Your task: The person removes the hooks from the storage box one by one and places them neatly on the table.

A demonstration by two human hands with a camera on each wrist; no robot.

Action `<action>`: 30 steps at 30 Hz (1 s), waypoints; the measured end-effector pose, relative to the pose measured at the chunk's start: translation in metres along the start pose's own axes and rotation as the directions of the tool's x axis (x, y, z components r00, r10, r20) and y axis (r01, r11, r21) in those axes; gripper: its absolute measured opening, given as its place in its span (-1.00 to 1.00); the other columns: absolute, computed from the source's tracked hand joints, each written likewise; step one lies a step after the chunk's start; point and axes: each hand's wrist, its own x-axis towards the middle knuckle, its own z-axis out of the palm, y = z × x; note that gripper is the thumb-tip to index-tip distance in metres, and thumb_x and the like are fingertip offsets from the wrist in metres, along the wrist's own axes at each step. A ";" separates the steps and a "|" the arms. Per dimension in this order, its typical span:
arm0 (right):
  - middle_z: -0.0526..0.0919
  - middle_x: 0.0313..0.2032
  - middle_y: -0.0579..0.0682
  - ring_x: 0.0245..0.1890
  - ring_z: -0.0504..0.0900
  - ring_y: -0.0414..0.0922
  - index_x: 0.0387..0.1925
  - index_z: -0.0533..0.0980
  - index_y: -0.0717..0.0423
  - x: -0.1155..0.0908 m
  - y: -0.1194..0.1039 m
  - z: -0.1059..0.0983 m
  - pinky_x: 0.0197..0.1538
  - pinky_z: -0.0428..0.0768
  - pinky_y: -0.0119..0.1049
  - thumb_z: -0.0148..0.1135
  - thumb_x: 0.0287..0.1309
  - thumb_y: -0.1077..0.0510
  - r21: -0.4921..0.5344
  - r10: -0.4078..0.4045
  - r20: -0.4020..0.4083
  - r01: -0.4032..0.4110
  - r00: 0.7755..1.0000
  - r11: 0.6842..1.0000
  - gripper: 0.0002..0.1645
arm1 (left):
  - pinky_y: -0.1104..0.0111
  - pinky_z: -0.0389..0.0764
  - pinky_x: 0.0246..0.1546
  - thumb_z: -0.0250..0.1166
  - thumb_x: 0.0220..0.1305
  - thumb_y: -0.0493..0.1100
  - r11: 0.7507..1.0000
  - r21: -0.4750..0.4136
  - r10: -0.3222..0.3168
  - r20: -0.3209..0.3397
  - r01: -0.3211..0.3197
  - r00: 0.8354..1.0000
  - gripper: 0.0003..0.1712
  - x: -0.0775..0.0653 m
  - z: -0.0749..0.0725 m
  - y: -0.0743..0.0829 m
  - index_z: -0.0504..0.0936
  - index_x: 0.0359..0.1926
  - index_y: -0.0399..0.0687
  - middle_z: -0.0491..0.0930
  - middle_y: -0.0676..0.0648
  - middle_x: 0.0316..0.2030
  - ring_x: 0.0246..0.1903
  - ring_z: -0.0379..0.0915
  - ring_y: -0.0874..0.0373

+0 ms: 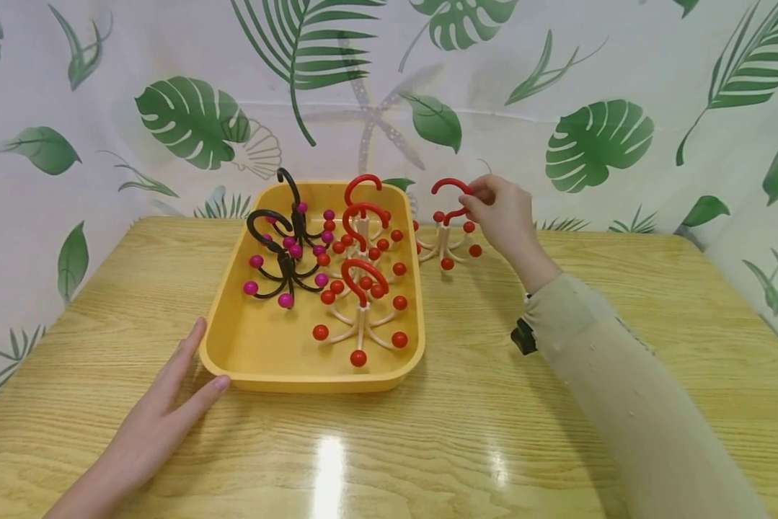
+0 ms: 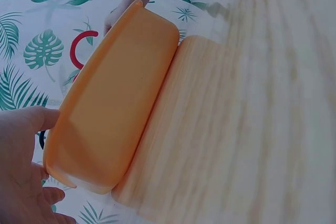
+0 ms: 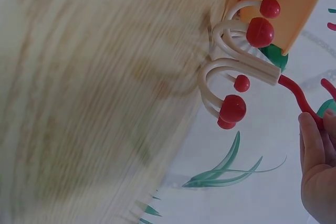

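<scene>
My right hand (image 1: 502,216) pinches the red hook of a claw-shaped hanger (image 1: 445,234), just right of the tray. Curved white arms tipped with red balls spread from its stem; in the right wrist view the hanger (image 3: 254,69) has its arms close to the tabletop. At the near left corner of the yellow tray (image 1: 317,385), my left hand (image 1: 148,425) rests with thumb and fingers extended against the rim. Inside the tray stand two black hangers (image 1: 287,268) with pink balls on the left. Three red-and-white hangers (image 1: 363,317) line its right side.
The wood-grain table (image 1: 525,432) carries the tray. Behind it hangs a white cloth (image 1: 492,86) printed with green leaves. A black device (image 1: 523,336) is strapped at the right wrist, by the light sleeve (image 1: 622,389).
</scene>
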 end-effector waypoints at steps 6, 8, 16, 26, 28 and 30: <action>0.64 -0.23 0.19 -0.25 0.68 0.04 -0.11 0.53 0.29 -0.001 -0.001 -0.002 -0.11 0.64 -0.21 0.20 0.28 0.21 -0.031 -0.017 0.009 0.017 1.000 0.999 -0.77 | -0.33 -0.23 0.24 0.08 0.40 0.15 1.000 -0.006 0.004 0.001 -0.004 1.000 -0.12 0.000 0.000 0.000 -0.33 0.47 0.43 -0.33 -0.08 0.49 0.42 -0.43 -0.24; 0.64 -0.22 0.19 -0.24 0.67 0.03 -0.10 0.52 0.29 -0.001 -0.001 -0.002 -0.09 0.64 -0.18 0.19 0.28 0.21 -0.051 -0.017 0.016 0.018 1.000 0.999 -0.77 | -0.33 -0.23 0.24 0.08 0.40 0.14 1.000 -0.007 0.007 0.002 -0.007 1.000 -0.12 0.000 0.000 0.000 -0.33 0.48 0.43 -0.33 -0.08 0.49 0.42 -0.43 -0.24; 0.66 -0.21 0.23 -0.27 0.66 0.05 -0.11 0.53 0.31 0.001 -0.002 -0.003 -0.11 0.63 -0.12 0.17 0.29 0.25 -0.138 -0.049 0.036 0.053 0.998 0.989 -0.79 | -0.33 -0.21 0.24 0.08 0.40 0.14 1.000 -0.007 0.007 0.003 -0.007 1.000 -0.12 0.000 0.000 0.000 -0.33 0.47 0.42 -0.33 -0.07 0.49 0.43 -0.42 -0.23; 0.65 -0.19 0.24 -0.25 0.63 0.07 -0.07 0.48 0.30 0.000 -0.004 -0.005 -0.13 0.62 -0.09 0.15 0.29 0.28 -0.164 -0.030 0.079 0.043 0.996 0.985 -0.78 | -0.33 -0.20 0.24 0.08 0.40 0.15 1.000 -0.007 0.001 0.003 -0.001 1.000 -0.12 0.000 0.000 0.000 -0.32 0.48 0.42 -0.33 -0.06 0.49 0.43 -0.41 -0.23; 0.63 -0.17 0.24 -0.22 0.61 0.08 -0.05 0.46 0.31 -0.001 -0.003 -0.005 -0.10 0.61 -0.08 0.15 0.29 0.29 -0.159 -0.029 0.092 0.044 0.995 0.986 -0.77 | -0.33 -0.20 0.24 0.08 0.40 0.15 1.000 -0.007 0.002 0.004 -0.002 1.000 -0.12 0.000 0.000 0.000 -0.32 0.48 0.41 -0.33 -0.06 0.49 0.43 -0.41 -0.23; 0.62 -0.14 0.24 -0.18 0.59 0.09 -0.03 0.43 0.32 -0.002 -0.002 -0.005 -0.08 0.60 -0.07 0.16 0.28 0.28 -0.155 -0.024 0.114 0.041 0.993 0.987 -0.74 | -0.33 -0.20 0.24 0.08 0.40 0.15 1.000 -0.007 0.005 0.004 -0.005 1.000 -0.12 0.000 0.000 0.000 -0.32 0.48 0.41 -0.33 -0.07 0.49 0.43 -0.41 -0.23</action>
